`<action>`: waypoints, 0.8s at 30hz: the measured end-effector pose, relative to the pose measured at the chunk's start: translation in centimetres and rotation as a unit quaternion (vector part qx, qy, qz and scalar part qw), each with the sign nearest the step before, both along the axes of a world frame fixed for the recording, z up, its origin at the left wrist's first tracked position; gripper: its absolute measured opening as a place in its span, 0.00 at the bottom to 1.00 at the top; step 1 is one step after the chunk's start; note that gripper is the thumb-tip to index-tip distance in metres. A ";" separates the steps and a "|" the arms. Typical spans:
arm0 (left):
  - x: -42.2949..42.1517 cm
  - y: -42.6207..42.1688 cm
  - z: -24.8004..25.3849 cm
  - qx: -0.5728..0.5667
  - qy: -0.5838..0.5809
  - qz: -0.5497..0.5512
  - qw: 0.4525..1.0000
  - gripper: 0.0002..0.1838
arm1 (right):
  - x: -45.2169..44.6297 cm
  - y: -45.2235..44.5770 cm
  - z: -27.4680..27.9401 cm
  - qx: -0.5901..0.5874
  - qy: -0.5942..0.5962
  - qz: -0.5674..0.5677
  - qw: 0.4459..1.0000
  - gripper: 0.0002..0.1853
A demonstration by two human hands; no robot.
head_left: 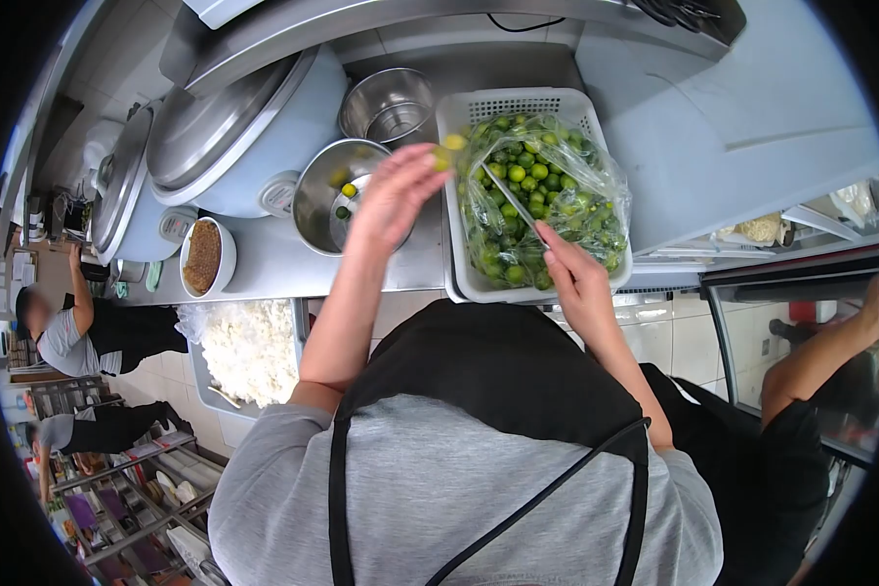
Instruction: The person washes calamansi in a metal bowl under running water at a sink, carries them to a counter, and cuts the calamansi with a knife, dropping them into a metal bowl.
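My left hand [400, 190], smeared a little by motion, pinches a small lime [441, 158] at its fingertips. A blurred yellow-green piece [454, 143] shows right beside it. In my right hand [578, 273] is a knife [514, 200], its blade lying over the limes. Many small green limes [537, 174] fill a clear plastic bag [596, 220], which sits opened inside a white perforated basket [447, 210]. Left of the basket, partly behind my left hand, a steel bowl [308, 210] holds a few small limes [348, 189].
Another steel bowl [389, 98] stands behind. Large lidded containers [225, 127] and a white bowl of brown grains [205, 257] are at left. Below the counter is a tub of white shreds [249, 354]. One person [59, 327] works at left; another's arm [820, 356] reaches in at right.
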State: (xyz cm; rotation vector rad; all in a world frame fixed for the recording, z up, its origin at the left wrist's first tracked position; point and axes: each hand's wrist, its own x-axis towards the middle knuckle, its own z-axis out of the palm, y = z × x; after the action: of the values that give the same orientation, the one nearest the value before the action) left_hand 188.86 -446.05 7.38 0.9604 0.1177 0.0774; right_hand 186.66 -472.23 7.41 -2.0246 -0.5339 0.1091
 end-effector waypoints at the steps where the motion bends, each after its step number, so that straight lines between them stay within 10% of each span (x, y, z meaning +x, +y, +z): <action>1: -0.1 1.7 0.4 0.084 0.006 0.032 0.996 0.13 | 0.2 -0.5 -0.4 0.000 0.000 0.000 1.000 0.17; 5: -0.6 3.0 1.9 0.657 -0.022 0.223 0.720 0.13 | 0.8 -2.4 -0.4 0.029 0.022 -0.051 0.998 0.16; 9: 0.5 -4.6 1.8 0.699 -0.188 0.088 0.684 0.07 | 1.7 -1.7 0.4 0.038 0.001 -0.080 0.996 0.15; 14: 4.5 -9.1 -2.7 0.905 -0.058 0.049 0.419 0.04 | 1.8 -0.2 1.5 0.065 -0.002 -0.050 0.997 0.15; 18: 5.5 -8.6 -3.9 0.900 -0.060 0.038 0.430 0.07 | 1.5 -0.3 1.6 0.073 -0.043 -0.046 0.995 0.16; 20: 4.9 -7.4 -3.0 0.775 -0.163 0.060 0.608 0.12 | 1.3 -0.7 1.6 0.083 0.012 -0.059 0.995 0.16; 21: 4.5 -7.0 -2.5 0.775 -0.164 0.058 0.608 0.12 | 1.2 -0.9 1.5 0.083 0.012 -0.061 0.995 0.16; 23: 3.2 -6.3 -1.4 0.365 -0.078 -0.055 0.926 0.16 | 0.9 -1.3 1.2 0.094 0.016 -0.063 0.993 0.16; 24: 2.5 -6.0 -0.8 0.261 -0.045 -0.099 0.959 0.16 | 0.7 -1.3 1.2 0.094 0.017 -0.063 0.993 0.16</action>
State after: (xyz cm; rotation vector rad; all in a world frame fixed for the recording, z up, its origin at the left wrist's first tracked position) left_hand 191.37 -452.02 6.63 1.4900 -0.0900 -0.0366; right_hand 187.37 -473.57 8.59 -1.8644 -0.3782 0.0157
